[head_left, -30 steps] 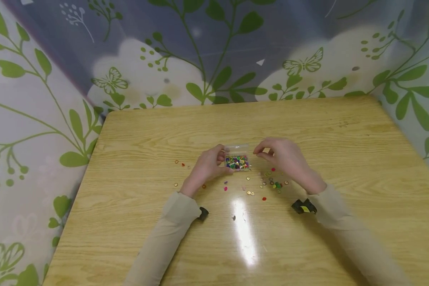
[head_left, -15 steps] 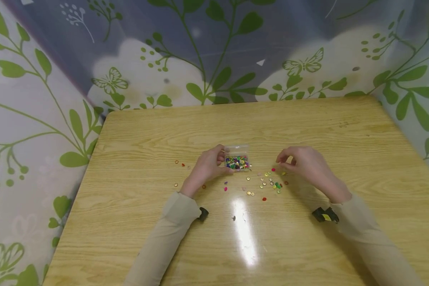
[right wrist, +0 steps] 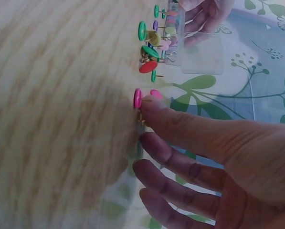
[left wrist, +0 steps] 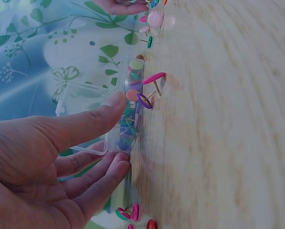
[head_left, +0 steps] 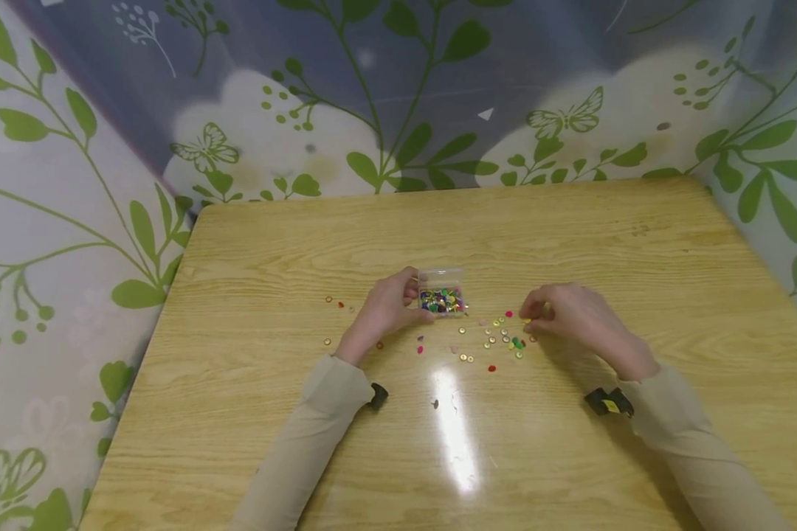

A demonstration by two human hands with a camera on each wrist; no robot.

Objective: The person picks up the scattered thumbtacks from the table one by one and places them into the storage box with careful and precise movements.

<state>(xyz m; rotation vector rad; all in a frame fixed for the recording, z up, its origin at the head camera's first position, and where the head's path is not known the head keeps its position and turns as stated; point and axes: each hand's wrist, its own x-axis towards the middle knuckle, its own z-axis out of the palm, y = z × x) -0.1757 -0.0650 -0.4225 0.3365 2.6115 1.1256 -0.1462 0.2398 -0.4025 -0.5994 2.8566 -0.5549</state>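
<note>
Gripping box (left wrist: 112,139) in left hand (head_left: 387,305); apparently at pick-up, with right hand (head_left: 576,316) half-open, seemingly empty; should pinch yellow tack (head_left: 527,321) beside it.

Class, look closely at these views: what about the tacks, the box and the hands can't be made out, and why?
- Number of tacks in the box: head view, too small and heaped together.
- Box's near left corner: head view, covered by the left hand.
- Whether the right hand grips the yellow tack: head view, too small.
- Most of the right hand: left wrist view, cut off by the top edge.
</note>
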